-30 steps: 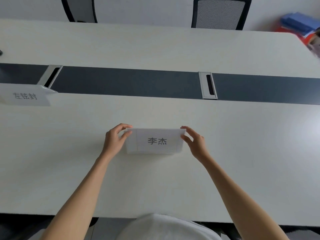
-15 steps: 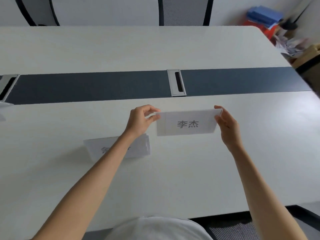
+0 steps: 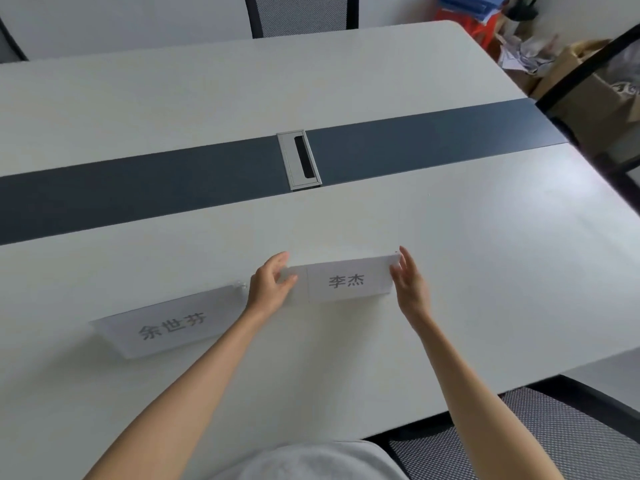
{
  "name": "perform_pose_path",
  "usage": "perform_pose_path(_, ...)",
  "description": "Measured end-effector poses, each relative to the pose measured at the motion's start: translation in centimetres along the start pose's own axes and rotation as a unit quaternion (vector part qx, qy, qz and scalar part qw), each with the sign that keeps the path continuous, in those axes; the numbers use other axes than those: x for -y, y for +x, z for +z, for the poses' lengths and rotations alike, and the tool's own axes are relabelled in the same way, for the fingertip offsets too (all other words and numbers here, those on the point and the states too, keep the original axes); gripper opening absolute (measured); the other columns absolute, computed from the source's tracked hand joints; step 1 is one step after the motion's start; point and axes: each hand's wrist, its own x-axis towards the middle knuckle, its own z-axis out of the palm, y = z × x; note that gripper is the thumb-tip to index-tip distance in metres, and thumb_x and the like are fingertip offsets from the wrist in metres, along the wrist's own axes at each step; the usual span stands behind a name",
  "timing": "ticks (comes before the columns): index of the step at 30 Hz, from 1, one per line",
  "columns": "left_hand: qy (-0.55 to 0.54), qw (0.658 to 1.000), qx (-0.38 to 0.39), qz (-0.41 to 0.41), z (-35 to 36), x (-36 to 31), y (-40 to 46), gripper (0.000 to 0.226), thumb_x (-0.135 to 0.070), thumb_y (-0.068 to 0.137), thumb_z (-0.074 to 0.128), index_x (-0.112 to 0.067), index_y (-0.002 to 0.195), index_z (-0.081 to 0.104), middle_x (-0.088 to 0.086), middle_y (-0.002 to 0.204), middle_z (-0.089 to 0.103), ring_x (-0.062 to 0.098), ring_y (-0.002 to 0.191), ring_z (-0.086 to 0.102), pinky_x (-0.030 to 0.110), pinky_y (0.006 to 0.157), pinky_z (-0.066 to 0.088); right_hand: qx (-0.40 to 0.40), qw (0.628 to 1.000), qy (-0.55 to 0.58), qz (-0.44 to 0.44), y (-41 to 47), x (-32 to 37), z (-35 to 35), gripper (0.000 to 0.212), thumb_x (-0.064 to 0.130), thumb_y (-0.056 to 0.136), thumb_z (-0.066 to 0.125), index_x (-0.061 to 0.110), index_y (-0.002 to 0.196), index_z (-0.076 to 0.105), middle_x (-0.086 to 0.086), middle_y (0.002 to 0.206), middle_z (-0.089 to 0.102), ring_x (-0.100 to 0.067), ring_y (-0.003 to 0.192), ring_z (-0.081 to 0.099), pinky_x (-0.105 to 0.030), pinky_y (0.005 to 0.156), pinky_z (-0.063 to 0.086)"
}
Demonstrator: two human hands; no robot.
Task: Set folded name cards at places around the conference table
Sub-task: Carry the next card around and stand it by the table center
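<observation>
A white folded name card [image 3: 346,280] with two grey printed characters is held between both hands just above the white conference table [image 3: 485,254]. My left hand [image 3: 268,284] pinches its left end between thumb and fingers. My right hand [image 3: 410,284] holds its right end with the fingers nearly straight against the edge. A second folded name card [image 3: 169,323], printed with three characters, stands on the table to the left, just beside my left wrist.
A dark grey strip [image 3: 138,188] runs across the table's middle, with a metal cable hatch [image 3: 299,159] in it. A mesh chair [image 3: 299,13] stands at the far side and another chair [image 3: 568,434] at the near right. Boxes and clutter [image 3: 571,64] sit beyond the right end.
I have carried the two-character card to the right along the table, away from where it was first lifted. The three-character card that lay under it stays behind on the left.
</observation>
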Motion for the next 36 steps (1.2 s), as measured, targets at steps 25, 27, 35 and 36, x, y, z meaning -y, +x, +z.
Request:
perform_pose_path(25,-0.129,0.981,0.014,-0.145,2.5,-3.5,8.6,0.070,0.007,0.084,0.042,-0.012,0.143,0.010,0.010,0.148,0.032,0.020,0.137,0.031,0.021,0.097,0.026,0.065,0.997,-0.034,0.030,13.9,3.3,4.7,0.058,0.008,0.082,0.036,0.030,0.135,0.037,0.002,0.131,0.057,-0.018,0.115,0.055,-0.034,0.096,0.045)
perform_pose_path(27,-0.127,0.981,0.008,-0.148,2.0,-3.6,9.7,0.070,0.006,0.084,0.042,-0.013,0.144,0.009,0.007,0.148,0.032,0.018,0.137,0.030,0.022,0.099,0.026,0.072,0.997,-0.026,0.031,14.6,3.9,5.4,0.057,0.009,0.081,0.036,0.028,0.135,0.035,0.002,0.133,0.055,-0.018,0.118,0.053,-0.035,0.098,0.044)
perform_pose_path(35,-0.127,0.982,0.014,-0.139,1.4,-3.9,11.9,0.069,0.005,0.084,0.042,-0.017,0.143,0.014,-0.002,0.128,0.043,0.012,0.119,0.041,0.023,0.094,0.029,0.091,0.996,-0.024,0.007,15.6,4.3,6.1,0.065,0.001,0.074,0.034,0.026,0.134,0.035,0.005,0.124,0.058,-0.029,0.109,0.056,-0.030,0.081,0.044)
perform_pose_path(36,-0.123,0.982,0.016,-0.145,1.3,-3.7,11.9,0.070,0.003,0.084,0.043,-0.017,0.144,0.012,0.000,0.136,0.040,0.015,0.128,0.038,0.024,0.097,0.028,0.093,0.995,-0.025,0.010,15.3,4.5,6.0,0.067,-0.002,0.075,0.034,0.026,0.136,0.033,0.005,0.123,0.057,-0.033,0.110,0.054,-0.032,0.080,0.045)
